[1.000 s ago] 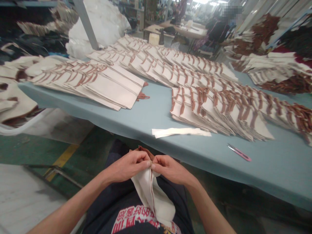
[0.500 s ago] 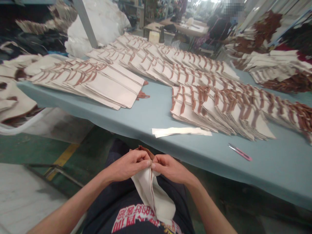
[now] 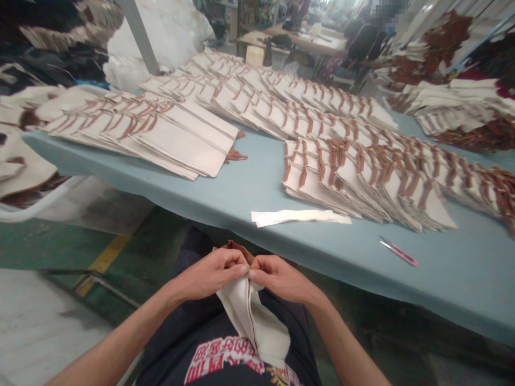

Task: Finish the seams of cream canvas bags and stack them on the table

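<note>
A cream fabric piece with a brown-edged seam [image 3: 267,327] hangs over my lap. My left hand [image 3: 215,273] is closed, pinching it between thumb and fingers near the upper end of the seam. Right beside it, my right hand [image 3: 281,276] pinches the same cloth, the two thumb tips almost touching. Brown material [image 3: 241,251] on the piece shows just behind my fingers. What lies exactly between the fingertips is hidden. On the table ahead lie a cream fabric strip [image 3: 300,216] and pink-handled thread snips [image 3: 399,252].
Overlapping rows of cream, brown-trimmed fabric pieces [image 3: 341,177] cover much of the blue-topped table [image 3: 249,187]. Another stack [image 3: 181,134] lies at its left. A white bin [image 3: 36,209] with fabric stands left, a metal frame [image 3: 96,279] below. A person [image 3: 364,43] is in the background.
Both hands hold the same pinch on the cloth with hardly any movement. The view has shifted very slightly.
</note>
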### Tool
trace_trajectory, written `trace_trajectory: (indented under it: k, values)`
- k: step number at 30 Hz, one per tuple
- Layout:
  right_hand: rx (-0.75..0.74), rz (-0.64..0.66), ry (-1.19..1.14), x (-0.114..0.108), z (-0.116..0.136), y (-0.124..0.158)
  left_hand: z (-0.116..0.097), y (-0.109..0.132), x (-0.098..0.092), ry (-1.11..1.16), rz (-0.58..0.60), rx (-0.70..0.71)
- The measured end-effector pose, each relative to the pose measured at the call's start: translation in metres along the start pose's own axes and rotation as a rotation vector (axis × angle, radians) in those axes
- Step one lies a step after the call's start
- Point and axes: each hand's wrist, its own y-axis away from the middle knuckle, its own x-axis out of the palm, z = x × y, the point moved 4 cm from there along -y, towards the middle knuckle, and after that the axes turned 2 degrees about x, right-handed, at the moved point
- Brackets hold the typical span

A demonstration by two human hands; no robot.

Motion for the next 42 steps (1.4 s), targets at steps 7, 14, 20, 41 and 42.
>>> trace_trajectory:
  k: [7, 14, 20, 41, 42]
  values:
    - [-0.003, 0.003, 0.013, 0.002, 0.002, -0.001, 0.004, 0.000, -0.002, 0.016, -0.001, 0.002]
    - [-0.041, -0.022, 0.023, 0.004, 0.008, 0.004, -0.001, 0.004, -0.002, 0.010, 0.003, 0.031]
    - [-0.153, -0.082, 0.130, 0.007, 0.032, 0.019, -0.020, 0.017, -0.005, 0.016, 0.022, 0.071]
    - [-0.284, -0.116, 0.293, 0.009, 0.075, 0.042, -0.055, 0.029, -0.008, 0.003, -0.006, 0.136]
    - [-0.287, -0.120, 0.301, 0.010, 0.076, 0.042, -0.055, 0.028, -0.008, 0.002, -0.005, 0.133]
